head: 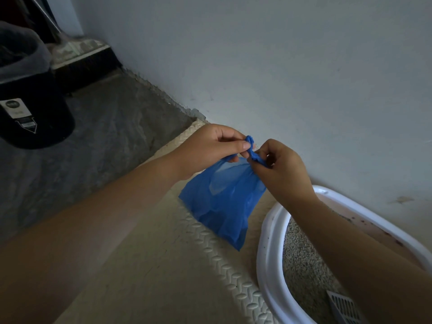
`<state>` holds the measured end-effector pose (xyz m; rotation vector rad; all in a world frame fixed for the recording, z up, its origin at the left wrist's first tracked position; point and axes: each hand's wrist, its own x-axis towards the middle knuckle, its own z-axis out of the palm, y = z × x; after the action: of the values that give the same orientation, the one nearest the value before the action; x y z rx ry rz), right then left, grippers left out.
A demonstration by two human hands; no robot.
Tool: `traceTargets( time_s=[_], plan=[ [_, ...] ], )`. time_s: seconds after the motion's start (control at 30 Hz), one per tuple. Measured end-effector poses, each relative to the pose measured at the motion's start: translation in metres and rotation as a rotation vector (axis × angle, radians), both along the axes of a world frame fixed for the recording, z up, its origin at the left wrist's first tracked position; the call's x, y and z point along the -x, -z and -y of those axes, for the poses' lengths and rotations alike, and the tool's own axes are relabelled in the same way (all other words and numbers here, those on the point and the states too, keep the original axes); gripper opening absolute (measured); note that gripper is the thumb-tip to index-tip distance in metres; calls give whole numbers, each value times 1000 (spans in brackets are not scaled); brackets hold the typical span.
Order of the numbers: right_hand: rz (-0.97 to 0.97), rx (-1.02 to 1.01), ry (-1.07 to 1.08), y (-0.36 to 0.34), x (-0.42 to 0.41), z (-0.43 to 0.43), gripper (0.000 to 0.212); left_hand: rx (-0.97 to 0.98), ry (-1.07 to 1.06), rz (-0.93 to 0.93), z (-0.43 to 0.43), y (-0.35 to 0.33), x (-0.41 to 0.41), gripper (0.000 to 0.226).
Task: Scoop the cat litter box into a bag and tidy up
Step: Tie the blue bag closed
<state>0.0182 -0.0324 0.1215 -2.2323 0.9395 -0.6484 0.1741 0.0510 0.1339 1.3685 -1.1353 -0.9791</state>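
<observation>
Above the foam mat (pixel 163 265) by the wall (pixel 280 66), left hand (pixel 208 148) and right hand (pixel 280 169) pinch the bag (pixel 222 206).

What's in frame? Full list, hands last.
blue bag: 1, blue, centre, hanging over the foam mat, neck twisted
litter box: 1, white rim, lower right
litter: grey, inside the litter box
scoop: 1, grey, slotted, lying in the litter, bottom right
foam mat: 1, cream, along the wall
bin: 1, black with grey liner, upper left on the floor
broom head: 1, pale top, dark bristles, behind the bin
floor: grey, left
left hand: 1, pinches the bag's neck
right hand: 1, pinches the bag's neck
</observation>
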Motion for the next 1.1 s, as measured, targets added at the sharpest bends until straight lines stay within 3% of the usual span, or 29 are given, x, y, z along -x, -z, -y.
traceTargets(
  time_s=[0.23, 0.4, 0.57, 0.77, 0.9, 1.1],
  plan=[
    [-31, -92, -88, -9, 8, 11, 28, 5, 0, 20, 1, 0, 0, 14],
    [-212, 99, -110, -6, 9, 15, 10, -14, 14, 7, 4, 5, 2, 11],
    [-253, 215, -103, -4, 10, 18, 20, -5, 1, 21, 4, 2, 3, 13],
    [-296, 73, -161, -12, 20, 28, 19, 11, -29, -5, 6, 5, 2, 15],
    [-294, -71, -154, -20, 29, 33, 5, 4, -42, 3, 8, 7, -1, 14],
    [-279, -141, -144, -23, 29, 36, 17, -6, -88, -11, 10, 10, -2, 12]
  ],
)
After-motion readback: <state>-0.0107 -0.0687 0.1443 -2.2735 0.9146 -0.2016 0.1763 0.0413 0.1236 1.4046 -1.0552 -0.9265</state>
